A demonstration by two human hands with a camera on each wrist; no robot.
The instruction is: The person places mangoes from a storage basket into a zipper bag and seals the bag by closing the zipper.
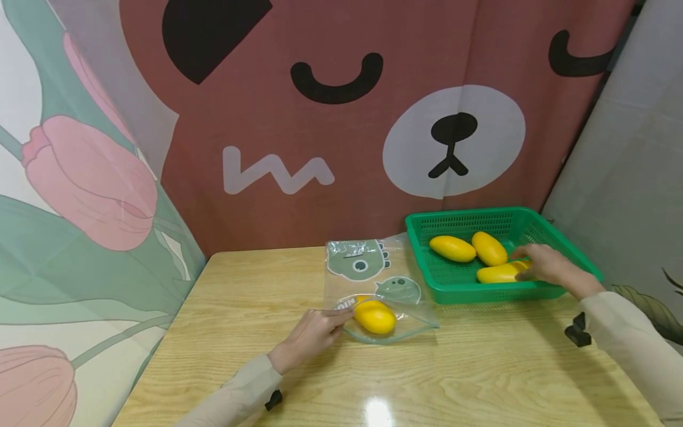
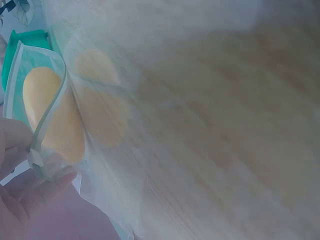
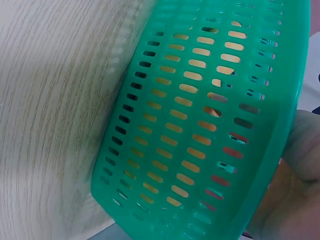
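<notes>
A clear zip bag [image 1: 381,284] with green dinosaur prints lies on the table, its mouth toward me. Inside, near that mouth, is a yellow mango [image 1: 375,317]. My left hand [image 1: 315,332] pinches the bag's left edge by the opening; the left wrist view shows the rim [image 2: 52,102] between thumb and fingers. To the right stands a green plastic basket [image 1: 453,293]. My right hand [image 1: 549,267] reaches over its right side, with fingers and thumb curled round the right end of the nearest mango [image 1: 496,274]. In the right wrist view the basket wall [image 3: 180,115] hides most of that mango.
Two more mangoes, one at the left [image 1: 452,248] and one in the middle [image 1: 489,249], lie in the basket behind the nearest. The basket stands beside the bag on the wooden table [image 1: 240,296]. A printed curtain [image 1: 277,207] hangs just behind the table.
</notes>
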